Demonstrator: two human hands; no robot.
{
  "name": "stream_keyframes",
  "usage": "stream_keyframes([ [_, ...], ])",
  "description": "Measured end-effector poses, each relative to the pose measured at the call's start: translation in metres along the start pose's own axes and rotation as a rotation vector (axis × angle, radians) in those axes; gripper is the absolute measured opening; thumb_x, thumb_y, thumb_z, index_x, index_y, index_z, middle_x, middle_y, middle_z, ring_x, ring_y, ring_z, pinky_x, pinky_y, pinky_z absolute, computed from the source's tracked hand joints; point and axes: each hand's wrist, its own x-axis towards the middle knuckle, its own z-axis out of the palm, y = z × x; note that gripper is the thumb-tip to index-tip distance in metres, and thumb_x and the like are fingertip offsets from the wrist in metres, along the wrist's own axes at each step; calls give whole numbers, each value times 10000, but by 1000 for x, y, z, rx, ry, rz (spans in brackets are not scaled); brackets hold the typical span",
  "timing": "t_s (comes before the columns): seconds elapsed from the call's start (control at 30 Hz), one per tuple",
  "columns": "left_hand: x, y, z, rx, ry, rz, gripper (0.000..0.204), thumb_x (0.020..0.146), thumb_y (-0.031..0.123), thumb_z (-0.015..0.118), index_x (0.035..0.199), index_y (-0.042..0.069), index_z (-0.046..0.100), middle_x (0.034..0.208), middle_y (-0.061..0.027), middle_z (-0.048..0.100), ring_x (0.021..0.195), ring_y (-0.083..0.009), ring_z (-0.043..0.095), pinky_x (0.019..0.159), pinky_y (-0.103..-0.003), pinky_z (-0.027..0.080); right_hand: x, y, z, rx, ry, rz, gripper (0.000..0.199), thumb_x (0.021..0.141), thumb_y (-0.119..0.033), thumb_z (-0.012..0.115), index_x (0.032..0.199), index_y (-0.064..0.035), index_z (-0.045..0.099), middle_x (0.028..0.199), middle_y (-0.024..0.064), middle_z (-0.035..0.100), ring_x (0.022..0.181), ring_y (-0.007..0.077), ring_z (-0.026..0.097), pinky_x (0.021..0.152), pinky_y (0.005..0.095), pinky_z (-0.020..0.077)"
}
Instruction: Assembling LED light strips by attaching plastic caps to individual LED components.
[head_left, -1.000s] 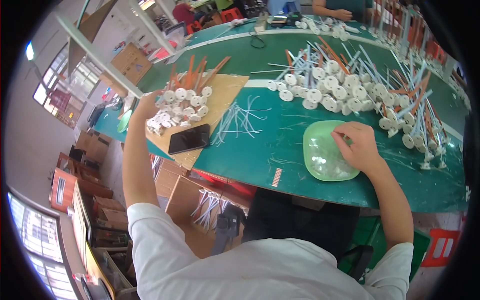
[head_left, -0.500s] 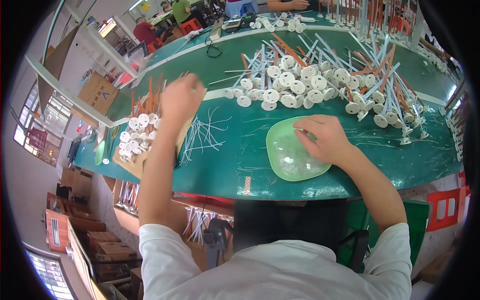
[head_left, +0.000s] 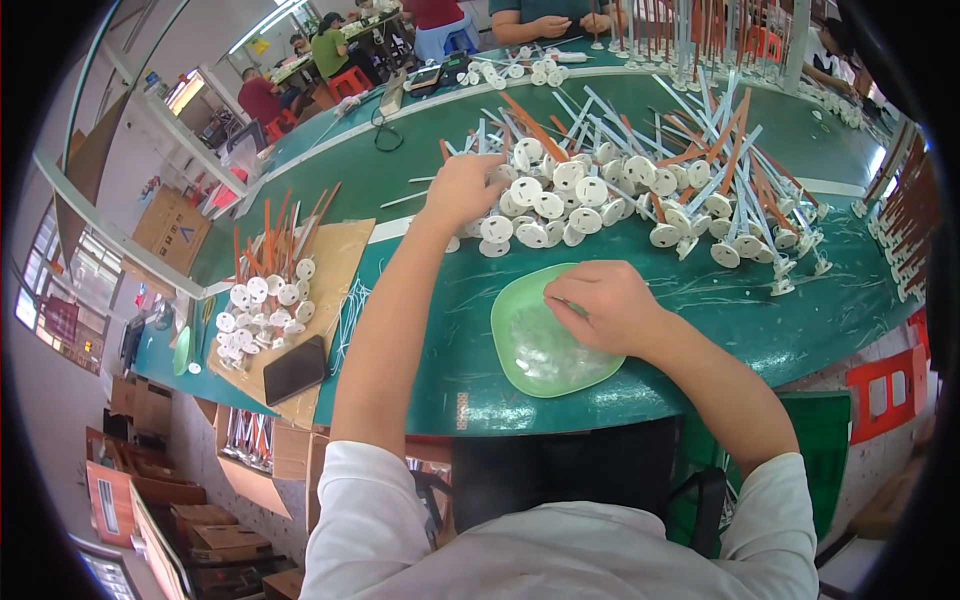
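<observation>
My left hand [head_left: 465, 191] is stretched forward to the left edge of a pile of white round discs with stems [head_left: 568, 178]. Its thumb and forefinger are apart, and its fingertips are right beside the discs; whether they touch one is hard to make out. Over a shallow green plate [head_left: 508, 352] rests my right hand [head_left: 600, 305], palm down, thumb and fingers pinched together. Anything held in that pinch is too small to see. Small clear, shiny bits [head_left: 548, 350] lie in the plate. The discs' stems are grey-white and reddish-brown, pointing mostly away from me.
At the left, more stemmed discs [head_left: 262, 312] lie on a cardboard sheet [head_left: 345, 250] beside a black phone [head_left: 295, 370]. Thin white strands [head_left: 348, 322] lie next to it. Upright stemmed pieces [head_left: 690, 45] stand at the far right. Across the table another person's hands [head_left: 552, 27] show.
My left hand has moved right, from above the cardboard sheet to the large pile. My right hand stays over the plate, its fingers now closer together. The view has shifted, uncovering the phone.
</observation>
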Motion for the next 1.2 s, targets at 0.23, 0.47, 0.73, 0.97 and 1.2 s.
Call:
stream_keyframes([
  [0.23,16,11,2,-225,77,-103,397,812,372,703,1127,135,750,830,-165,717,795,-298,699,749,-395,532,-1,-1,0,-25,-18,-30,51,805,-115,690,817,-76,659,727,72,648,683,286,650,621,399,538],
  [0.47,16,29,0,58,53,-89,415,899,441,606,1038,79,754,828,-208,707,819,-389,683,833,-446,534,0,0,2,-25,9,-41,67,778,-66,723,830,-63,682,754,88,682,659,284,654,587,376,532],
  [0.73,-83,73,-13,-777,264,127,284,1025,160,506,1215,13,658,902,-138,735,798,-227,737,718,-304,569,6,-5,-7,-53,331,31,174,768,6,736,932,-34,692,857,102,706,715,237,691,618,342,564],
  [0.97,-141,90,-2,-887,97,173,334,917,-19,649,1250,-29,630,1005,-121,703,800,-157,707,741,-272,589,7,-13,-6,147,472,27,302,763,4,780,1052,-12,694,985,110,704,741,185,700,579,273,580],
  [1.2,-167,71,33,-979,355,288,423,805,-108,718,1184,-43,543,1007,-132,656,849,-152,688,769,-285,585,3,-22,-2,283,268,8,212,765,0,784,966,-28,724,928,95,693,732,178,661,578,265,546],
])
